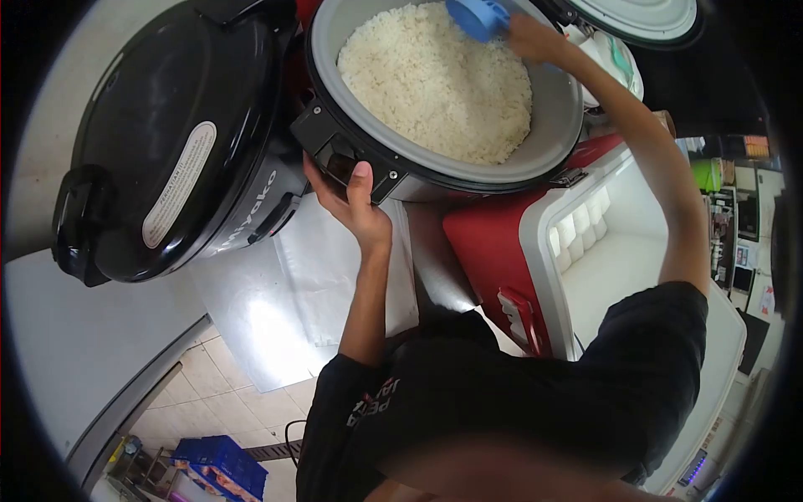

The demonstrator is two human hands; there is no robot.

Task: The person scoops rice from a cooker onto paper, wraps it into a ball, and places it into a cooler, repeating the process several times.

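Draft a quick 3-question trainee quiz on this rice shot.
1. Multiple choice: what does the right hand hold over the rice? A) a blue scoop B) a metal ladle C) a folded cloth
2. True or false: the black lid is shut over the rice.
3. Fill in: the left hand grips the front of the ____.

Key:
1. A.
2. False: the lid is swung open to the side, and the rice lies uncovered.
3. rice cooker.
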